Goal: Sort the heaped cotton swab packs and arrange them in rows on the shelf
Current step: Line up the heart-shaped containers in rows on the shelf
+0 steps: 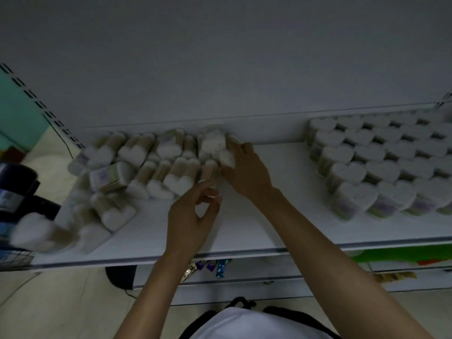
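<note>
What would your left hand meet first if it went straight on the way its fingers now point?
Probably the cotton swab pack at the heap's near right end, just past the left hand. The right hand, gripping a tilted pack, sits close beside it; depth is unclear.

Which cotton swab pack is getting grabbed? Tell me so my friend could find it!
Look at the white shelf and find the messy heap on its left side. At the heap's right end, near the back wall, sits the pack with its heart-shaped end facing up. It is the only one with the right hand on it.
</note>
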Demonstrator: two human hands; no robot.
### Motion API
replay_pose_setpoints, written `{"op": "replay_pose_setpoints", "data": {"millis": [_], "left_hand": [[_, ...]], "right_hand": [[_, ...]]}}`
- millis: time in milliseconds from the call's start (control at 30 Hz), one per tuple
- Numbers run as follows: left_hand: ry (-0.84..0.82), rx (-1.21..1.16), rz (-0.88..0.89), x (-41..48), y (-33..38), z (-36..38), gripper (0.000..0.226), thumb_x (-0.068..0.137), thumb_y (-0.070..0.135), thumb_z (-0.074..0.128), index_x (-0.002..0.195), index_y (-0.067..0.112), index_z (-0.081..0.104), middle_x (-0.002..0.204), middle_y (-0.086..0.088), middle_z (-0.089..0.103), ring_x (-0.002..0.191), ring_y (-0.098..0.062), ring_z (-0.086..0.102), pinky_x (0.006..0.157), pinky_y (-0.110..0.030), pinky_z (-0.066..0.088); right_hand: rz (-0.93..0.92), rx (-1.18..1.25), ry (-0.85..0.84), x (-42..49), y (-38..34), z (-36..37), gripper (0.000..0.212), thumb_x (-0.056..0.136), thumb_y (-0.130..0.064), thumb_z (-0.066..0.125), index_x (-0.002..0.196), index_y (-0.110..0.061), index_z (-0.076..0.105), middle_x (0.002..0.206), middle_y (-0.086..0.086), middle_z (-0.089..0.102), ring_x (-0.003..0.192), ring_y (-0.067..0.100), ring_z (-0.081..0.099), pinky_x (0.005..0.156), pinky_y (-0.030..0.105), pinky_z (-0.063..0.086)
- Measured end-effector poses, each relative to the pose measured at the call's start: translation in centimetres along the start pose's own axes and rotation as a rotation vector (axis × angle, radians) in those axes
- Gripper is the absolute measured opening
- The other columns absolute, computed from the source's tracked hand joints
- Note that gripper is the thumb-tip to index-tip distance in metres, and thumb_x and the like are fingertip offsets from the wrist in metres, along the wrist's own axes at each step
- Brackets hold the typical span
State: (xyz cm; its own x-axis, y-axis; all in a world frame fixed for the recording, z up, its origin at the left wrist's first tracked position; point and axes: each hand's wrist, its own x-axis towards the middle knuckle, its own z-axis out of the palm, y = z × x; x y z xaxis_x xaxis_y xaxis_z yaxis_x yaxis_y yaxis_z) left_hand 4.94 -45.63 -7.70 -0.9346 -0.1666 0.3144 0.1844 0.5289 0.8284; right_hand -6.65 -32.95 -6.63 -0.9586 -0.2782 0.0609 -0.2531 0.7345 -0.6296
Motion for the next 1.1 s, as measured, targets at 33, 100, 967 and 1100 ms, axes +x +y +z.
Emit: {"op": "replay_pose_setpoints", "data": {"millis": [33, 100, 967, 1100], "left_hand": [[0.000, -0.002, 0.010, 0.2, -0.2, -0.1, 0.031, 0.089, 0.013, 0.067, 0.118, 0.020, 0.062, 0.100, 0.018, 0.065, 0.091, 0.007, 0.060, 0.084, -0.006, 0.043], [-0.005, -0.012, 0.030, 0.5, -0.3, 0.0, 0.030, 0.089, 0.016, 0.067, 0.118, 0.017, 0.062, 0.101, 0.018, 0.065, 0.090, 0.007, 0.060, 0.084, -0.007, 0.044], [-0.324, 0.163, -0.008, 3.9, 1.9, 11.0, 0.044, 0.075, 0.038, 0.074, 0.110, 0.019, 0.057, 0.109, 0.006, 0.054, 0.103, -0.015, 0.049, 0.073, -0.030, 0.042], [-0.337, 0.417, 0.219, 3.9, 0.5, 12.3, 0.052, 0.076, 0.043, 0.044, 0.105, 0.005, 0.066, 0.106, -0.013, 0.063, 0.092, -0.034, 0.057, 0.068, -0.036, 0.046]], "right_hand": [[0.016, 0.034, 0.014, -0.2, 0.0, -0.3, 0.074, 0.088, -0.034, 0.063, 0.148, -0.016, 0.023, 0.139, 0.015, 0.035, 0.116, 0.035, 0.048, 0.087, 0.040, 0.045], [0.078, 0.147, 0.056, -0.6, 0.0, -1.3, 0.069, 0.086, -0.031, 0.065, 0.143, -0.016, 0.030, 0.136, 0.013, 0.040, 0.115, 0.031, 0.050, 0.087, 0.034, 0.042], [-0.184, -0.224, 0.547, -7.7, 4.9, -5.6, 0.024, 0.078, -0.019, 0.067, 0.099, -0.007, 0.069, 0.107, 0.012, 0.065, 0.100, 0.031, 0.061, 0.075, 0.033, 0.051], [-0.231, -0.511, 0.539, -8.1, 6.4, -4.2, 0.024, 0.073, -0.013, 0.069, 0.097, -0.012, 0.074, 0.111, 0.009, 0.070, 0.108, 0.030, 0.064, 0.093, 0.037, 0.042]]}}
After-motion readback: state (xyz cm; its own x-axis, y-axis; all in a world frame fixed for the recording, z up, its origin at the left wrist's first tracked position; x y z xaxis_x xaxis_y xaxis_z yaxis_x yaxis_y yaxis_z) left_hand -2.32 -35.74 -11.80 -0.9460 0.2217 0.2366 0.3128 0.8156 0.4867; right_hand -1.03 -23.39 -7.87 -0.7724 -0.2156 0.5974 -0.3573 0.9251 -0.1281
